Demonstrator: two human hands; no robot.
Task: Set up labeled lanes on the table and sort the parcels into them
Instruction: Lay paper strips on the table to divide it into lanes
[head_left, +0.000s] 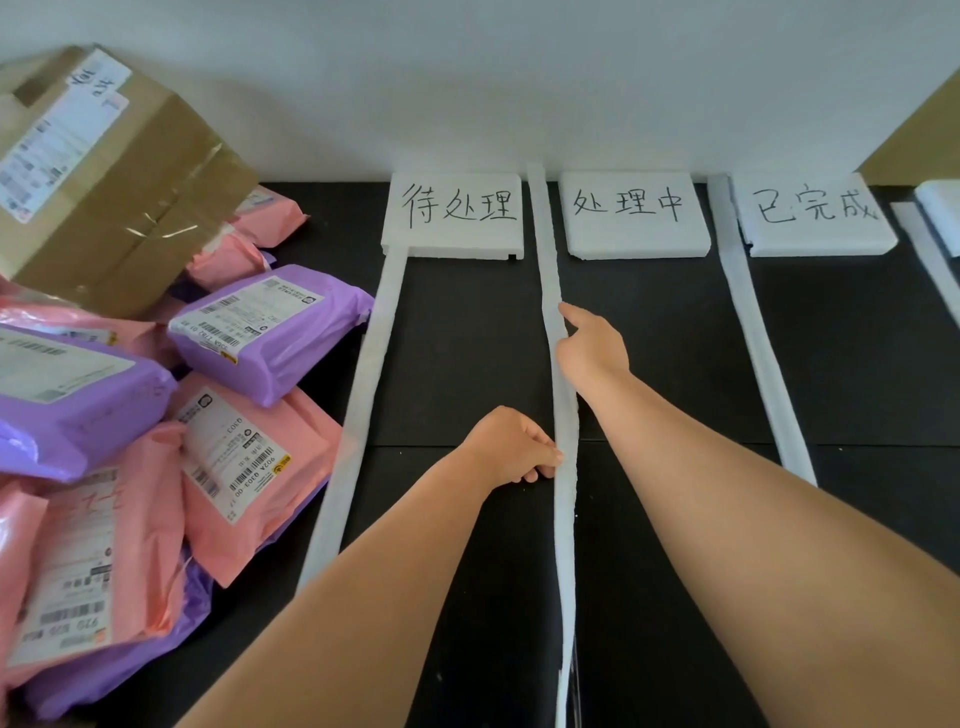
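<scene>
Three white foam label blocks with handwritten characters stand against the wall: the left block (453, 214), the middle block (635, 214), the right block (815, 215). White foam strips mark lanes on the black table. My left hand (511, 446) pinches the middle strip (565, 519) from its left side. My right hand (589, 347) touches the same strip farther back with its index finger stretched out. Another strip (358, 405) lies on the left and another (758, 353) on the right. Pink and purple parcels (265, 327) are piled at the left.
A taped cardboard box (111, 171) leans on top of the parcel pile at back left. Another cardboard box corner (924, 135) shows at far right, with more white foam pieces (940, 218) beside it. The black table (675, 364) runs up to a white wall.
</scene>
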